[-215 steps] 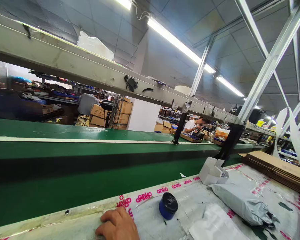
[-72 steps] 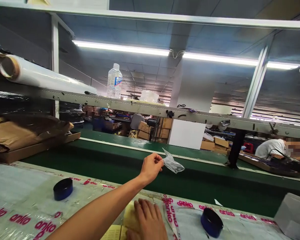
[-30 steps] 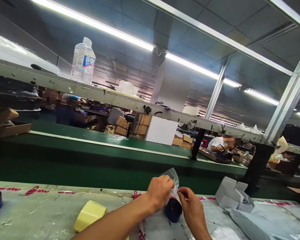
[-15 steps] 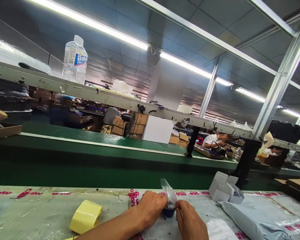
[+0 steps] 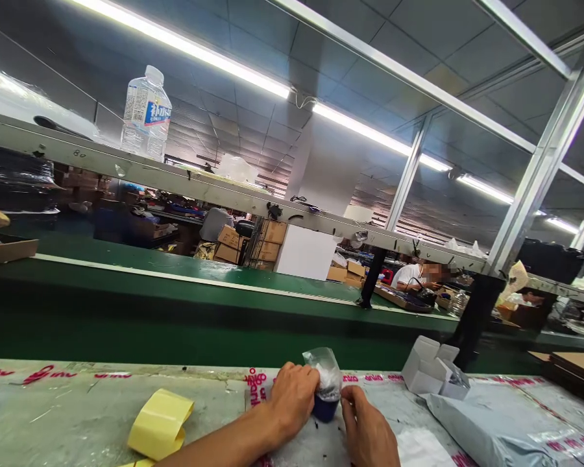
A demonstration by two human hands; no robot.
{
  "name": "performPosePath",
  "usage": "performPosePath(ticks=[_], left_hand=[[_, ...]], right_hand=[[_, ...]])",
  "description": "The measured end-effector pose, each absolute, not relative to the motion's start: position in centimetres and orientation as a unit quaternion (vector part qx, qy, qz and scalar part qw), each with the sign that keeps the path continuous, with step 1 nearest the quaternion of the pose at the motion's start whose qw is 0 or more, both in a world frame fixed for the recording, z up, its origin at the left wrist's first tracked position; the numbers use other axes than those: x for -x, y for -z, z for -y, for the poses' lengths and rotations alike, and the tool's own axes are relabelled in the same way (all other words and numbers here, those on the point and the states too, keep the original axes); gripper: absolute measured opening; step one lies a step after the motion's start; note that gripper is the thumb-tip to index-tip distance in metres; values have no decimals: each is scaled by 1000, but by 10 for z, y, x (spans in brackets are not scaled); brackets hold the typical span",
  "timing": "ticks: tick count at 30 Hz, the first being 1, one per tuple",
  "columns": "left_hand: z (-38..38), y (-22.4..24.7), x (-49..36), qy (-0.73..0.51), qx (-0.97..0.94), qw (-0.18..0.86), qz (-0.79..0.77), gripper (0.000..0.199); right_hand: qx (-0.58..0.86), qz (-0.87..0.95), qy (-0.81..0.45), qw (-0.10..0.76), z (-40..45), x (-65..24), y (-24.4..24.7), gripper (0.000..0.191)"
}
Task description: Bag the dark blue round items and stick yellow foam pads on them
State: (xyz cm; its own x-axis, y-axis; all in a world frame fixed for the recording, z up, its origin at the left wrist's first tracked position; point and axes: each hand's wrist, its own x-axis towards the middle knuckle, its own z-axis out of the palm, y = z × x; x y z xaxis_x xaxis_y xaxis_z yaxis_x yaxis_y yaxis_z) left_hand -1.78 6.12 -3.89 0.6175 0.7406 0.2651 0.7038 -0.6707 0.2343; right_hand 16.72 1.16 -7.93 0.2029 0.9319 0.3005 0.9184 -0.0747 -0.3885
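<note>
A clear plastic bag (image 5: 327,373) stands up from the bench, its mouth end upward. Whitish stuff shows inside it, and at its base is a dark blue cup-like object (image 5: 325,410); I cannot tell whether that lies inside the bag. Wrapped in a fist on the left side, my left hand (image 5: 292,399) grips the bag. My right hand (image 5: 368,428) is closed at the right edge, thumb and forefinger close together beside the blue object. What its fingertips pinch is hidden.
A curled yellow strip (image 5: 158,421) lies left. To the right are an open white box (image 5: 425,366), a grey mailing bag (image 5: 486,425) and white paper (image 5: 425,449). Behind the bench runs a green surface (image 5: 175,311); a shelf rail (image 5: 214,185) bears a bottle (image 5: 146,117). A person sits far back.
The plastic bag's top has spread wider and leans further left. More of the dark blue object shows between my hands. Both hands have shifted only slightly.
</note>
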Motion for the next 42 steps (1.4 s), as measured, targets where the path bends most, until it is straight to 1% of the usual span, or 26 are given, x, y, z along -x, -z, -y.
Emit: performPosePath(ticks=[7,9,13,15,19,22,25,27,30,31,34,36,39,40,42], left_hand=[[-63,54,20,-183,-887,67,-418,28],[-64,58,23,-182,-891,68,-410,26],[-64,64,25,-170,-905,65,-385,14],[-65,68,23,-157,-913,58,-371,16],[-70,73,20,-138,-926,36,-350,21],[-71,68,26,-149,-919,40,-362,17],[-68,57,34,-187,-900,63,-388,16],[-66,51,37,-213,-889,87,-396,25],[-65,50,33,-223,-888,140,-377,39],[-64,51,30,-220,-887,157,-373,41],[-64,59,23,-211,-877,189,-388,37],[-63,64,22,-202,-877,195,-390,39],[-64,69,26,-186,-887,199,-372,47],[-65,68,27,-180,-889,204,-368,51],[-68,64,30,-170,-889,216,-367,63]], right_hand=[[739,635,-11,226,-13,-168,83,24],[742,633,-3,219,-8,-168,89,26],[731,650,36,204,1,-164,102,32],[713,672,58,191,2,-162,107,35],[693,696,92,165,-1,-161,109,50],[698,689,96,168,-3,-166,104,46],[726,654,89,194,0,-172,98,43],[739,633,83,214,2,-174,96,43],[722,650,73,224,0,-170,97,50],[714,661,71,221,-3,-167,99,53],[710,670,73,202,-11,-159,105,57],[721,664,79,183,-14,-155,109,52],[736,656,85,146,-12,-155,112,39],[739,654,86,136,-10,-155,112,38],[744,651,88,120,-7,-158,108,43]])
